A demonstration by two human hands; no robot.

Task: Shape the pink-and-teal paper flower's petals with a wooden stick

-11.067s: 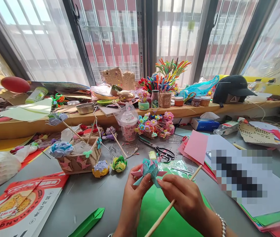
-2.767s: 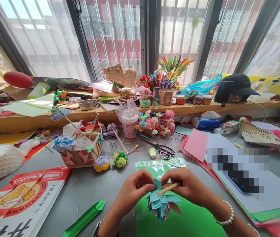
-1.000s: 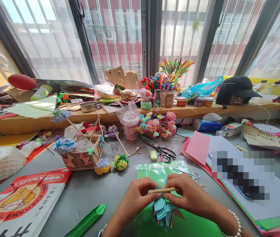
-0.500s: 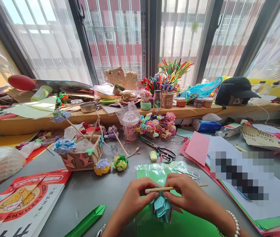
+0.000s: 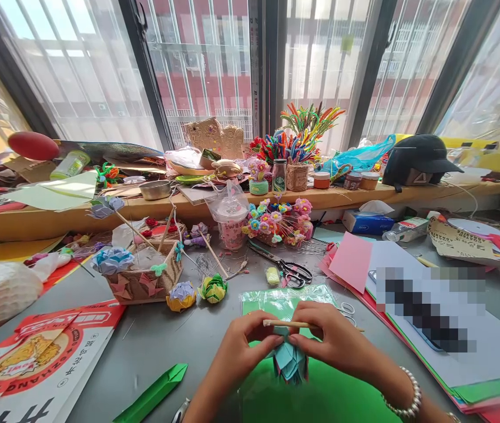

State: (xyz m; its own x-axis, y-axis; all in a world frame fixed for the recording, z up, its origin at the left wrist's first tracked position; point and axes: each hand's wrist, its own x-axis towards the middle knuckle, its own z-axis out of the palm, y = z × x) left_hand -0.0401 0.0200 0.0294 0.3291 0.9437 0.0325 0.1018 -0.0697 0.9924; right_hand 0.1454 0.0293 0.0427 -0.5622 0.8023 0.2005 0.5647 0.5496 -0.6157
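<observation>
Risk: both hands, left hand (image 5: 243, 346) and right hand (image 5: 335, 341), pinch teal paper flower (image 5: 291, 361) against wooden stick (image 5: 296, 324) near desk's front edge; overpressure could crush petals.

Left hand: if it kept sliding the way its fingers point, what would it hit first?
The left hand points rightward, toward the right hand. It would likely meet the teal folded-paper flower pinched between them, under the thin wooden stick, almost at once. Depth is hard to judge.
</observation>
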